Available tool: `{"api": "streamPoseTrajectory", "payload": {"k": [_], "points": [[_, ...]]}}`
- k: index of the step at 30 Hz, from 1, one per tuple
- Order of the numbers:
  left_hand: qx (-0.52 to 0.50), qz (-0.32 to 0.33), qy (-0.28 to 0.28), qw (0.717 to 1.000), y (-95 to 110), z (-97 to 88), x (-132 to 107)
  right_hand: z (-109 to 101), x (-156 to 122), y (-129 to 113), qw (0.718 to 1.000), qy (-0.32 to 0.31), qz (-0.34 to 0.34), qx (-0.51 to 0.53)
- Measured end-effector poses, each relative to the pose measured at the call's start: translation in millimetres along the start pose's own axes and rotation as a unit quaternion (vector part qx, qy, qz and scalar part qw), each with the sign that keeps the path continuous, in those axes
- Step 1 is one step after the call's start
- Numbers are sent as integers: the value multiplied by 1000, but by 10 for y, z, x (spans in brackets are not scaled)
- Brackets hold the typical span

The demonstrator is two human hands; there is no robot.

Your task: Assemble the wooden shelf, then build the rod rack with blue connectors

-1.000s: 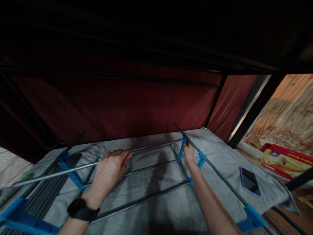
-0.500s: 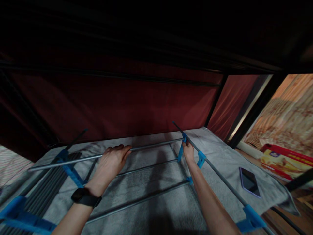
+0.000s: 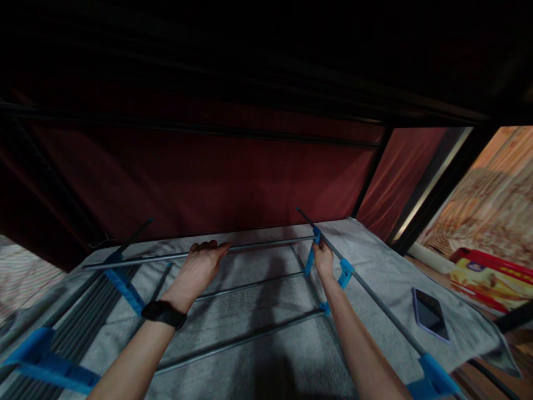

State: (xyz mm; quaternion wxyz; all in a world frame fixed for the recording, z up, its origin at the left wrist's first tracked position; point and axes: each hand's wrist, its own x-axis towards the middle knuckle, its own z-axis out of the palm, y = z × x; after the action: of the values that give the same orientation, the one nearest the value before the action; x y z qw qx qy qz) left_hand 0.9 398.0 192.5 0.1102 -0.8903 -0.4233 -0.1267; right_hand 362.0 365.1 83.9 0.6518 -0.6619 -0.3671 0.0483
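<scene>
A folding drying rack of grey metal rods with blue plastic joints lies on a grey towel-like cover (image 3: 366, 255). My left hand (image 3: 202, 261), with a black watch on its wrist, curls its fingers over the far metal rod (image 3: 258, 246) near its middle. My right hand (image 3: 323, 258) grips the blue joint (image 3: 313, 244) where that rod meets the right side rail (image 3: 375, 297). Two more cross rods (image 3: 250, 286) lie nearer to me between my forearms.
A phone (image 3: 431, 314) lies on the cover at the right. A dark red curtain (image 3: 200, 183) hangs close behind the rack under a dark upper frame. A red and yellow package (image 3: 487, 275) sits on the floor far right. More blue joints (image 3: 45, 361) and rods lie at the left.
My left hand has pushed the far rod away from me, toward the curtain, so the rod now lies nearly level. My right hand has stayed on the blue joint.
</scene>
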Motion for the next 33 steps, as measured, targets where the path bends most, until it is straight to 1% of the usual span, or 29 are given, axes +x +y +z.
{"api": "streamPoseTrajectory", "payload": {"k": [3,6,9,11,13,15,17,18,20,22,24,26,28,29,30,31,32,33], "points": [[-1,-5,7,1000,30,42,-25,-28,0,-66,1000,2,3,-8],[7,-16,3,1000,125,-4,-67,-66,-29,-140,1000,-12,7,0],[7,-19,-12,1000,190,-61,-72,-71,-137,-133,1000,-25,2,14],[5,-27,-17,999,194,-82,-68,-60,-279,-108,998,22,-47,-37],[4,-27,-22,999,181,-98,-70,-45,-459,-131,987,46,-127,-84],[-1,-16,-28,999,162,-117,-70,-9,-623,-235,966,21,-229,-114],[-5,-1,-35,999,140,-137,-58,72,-722,-404,938,-35,-315,-139],[-6,5,-39,999,130,-146,-48,131,-742,-497,923,-65,-346,-155],[-8,13,-50,999,116,-158,-23,276,-733,-665,890,-122,-396,-189],[-10,16,-60,998,114,-164,1,432,-689,-782,856,-174,-435,-220],[-12,16,-63,998,115,-178,20,567,-638,-840,822,-224,-462,-249],[-16,22,-68,997,81,-223,34,662,-592,-852,796,-263,-469,-277],[-34,15,-61,997,-40,-316,30,713,-553,-839,783,-285,-466,-297],[-46,-6,-47,998,-146,-379,13,726,-536,-829,780,-292,-465,-301],[-61,-43,-24,997,-284,-449,-19,732,-522,-819,778,-297,-464,-303],[-77,-97,7,992,-451,-521,-68,733,-511,-810,776,-299,-465,-303],[-90,-170,46,980,-638,-589,-137,731,-505,-803,775,-298,-466,-304],[-119,-238,77,961,-837,-646,-223,727,-501,-798,775,-296,-468,-305]]}}
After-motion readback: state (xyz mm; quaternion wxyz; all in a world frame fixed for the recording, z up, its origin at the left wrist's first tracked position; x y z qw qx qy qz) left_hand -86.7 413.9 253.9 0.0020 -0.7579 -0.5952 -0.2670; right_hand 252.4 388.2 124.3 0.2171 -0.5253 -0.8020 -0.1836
